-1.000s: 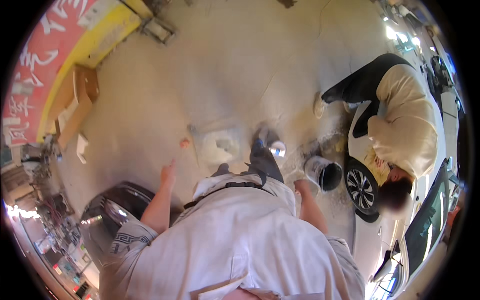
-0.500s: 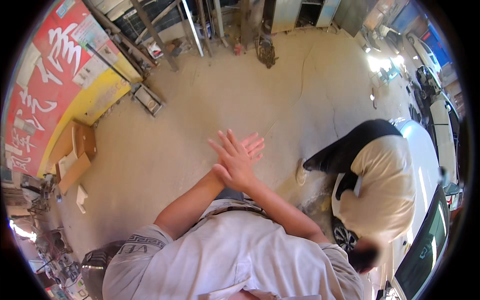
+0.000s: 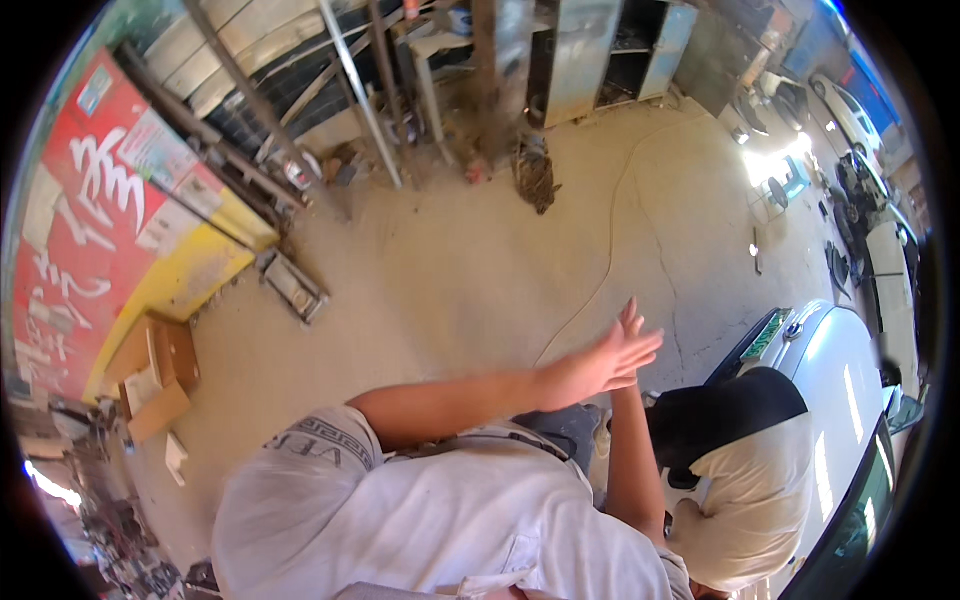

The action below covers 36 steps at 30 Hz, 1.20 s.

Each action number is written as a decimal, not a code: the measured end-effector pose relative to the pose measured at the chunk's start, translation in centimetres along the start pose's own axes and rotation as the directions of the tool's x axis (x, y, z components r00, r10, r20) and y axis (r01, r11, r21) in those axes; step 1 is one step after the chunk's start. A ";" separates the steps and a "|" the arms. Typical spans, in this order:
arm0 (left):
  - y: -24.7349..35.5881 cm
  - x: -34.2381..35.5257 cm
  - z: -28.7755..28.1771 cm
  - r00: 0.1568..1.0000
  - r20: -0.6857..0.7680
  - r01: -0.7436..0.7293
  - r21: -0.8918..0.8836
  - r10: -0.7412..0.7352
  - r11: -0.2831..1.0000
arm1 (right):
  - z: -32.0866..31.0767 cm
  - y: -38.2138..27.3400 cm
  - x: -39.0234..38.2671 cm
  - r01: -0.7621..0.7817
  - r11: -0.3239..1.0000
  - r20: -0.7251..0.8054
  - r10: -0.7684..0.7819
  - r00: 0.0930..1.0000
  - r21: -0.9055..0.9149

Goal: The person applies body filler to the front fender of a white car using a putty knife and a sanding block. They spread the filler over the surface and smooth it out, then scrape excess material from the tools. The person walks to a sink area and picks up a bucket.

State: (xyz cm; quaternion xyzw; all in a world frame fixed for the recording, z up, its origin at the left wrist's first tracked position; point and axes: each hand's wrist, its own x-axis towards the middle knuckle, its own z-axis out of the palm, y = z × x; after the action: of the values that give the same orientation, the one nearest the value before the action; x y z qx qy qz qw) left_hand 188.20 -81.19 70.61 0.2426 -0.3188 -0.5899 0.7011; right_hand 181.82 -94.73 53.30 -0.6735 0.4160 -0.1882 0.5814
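Note:
My left hand (image 3: 592, 370) reaches across to the right, its fingers stretched out and apart. Behind it is my right hand (image 3: 630, 312), mostly covered by the left one; the fingers that show point up and look straight. The two hands overlap and seem to touch, palm contact being hidden. Neither holds any object that I can see. Both are in front of my body, above the dusty floor (image 3: 450, 300).
Close on my right, a person in a beige shirt (image 3: 755, 490) bends beside a pale car (image 3: 845, 370). A cardboard box (image 3: 165, 375) and a red-yellow board (image 3: 110, 230) stand at left, near a floor jack (image 3: 292, 287). Metal cabinets (image 3: 580, 70) stand at the back; a hose (image 3: 612, 240) crosses the floor.
My joined hands have swung to the right, and the left hand now covers the right instead of lying under it. The view has shifted; the bending person appears lower.

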 end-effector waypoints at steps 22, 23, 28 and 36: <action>4.9 42.1 -22.7 0.866 -0.492 0.222 0.544 0.093 0.809 | -17.6 -25.4 34.9 -0.361 -0.021 0.322 -0.402 0.857 0.932; 5.6 44.1 -21.9 0.869 -0.483 0.179 0.510 0.108 0.841 | -18.0 -25.3 36.6 -0.340 -0.006 0.305 -0.423 0.853 0.941; 8.6 55.9 -20.5 0.961 -0.177 -0.065 0.601 0.212 0.797 | -20.4 -25.4 45.8 -0.181 0.100 0.206 -0.446 0.871 0.978; 9.2 75.4 -22.7 0.994 0.092 0.055 0.120 -0.066 0.991 | -23.6 -29.9 58.2 0.449 0.688 -0.064 -0.508 0.859 0.570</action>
State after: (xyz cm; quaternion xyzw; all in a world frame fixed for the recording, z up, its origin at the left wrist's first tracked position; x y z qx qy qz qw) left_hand 218.60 -154.33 73.89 0.2642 -0.3787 -0.6021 0.6513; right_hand 208.60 -155.51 73.98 -0.5631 0.1214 -0.4141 0.7048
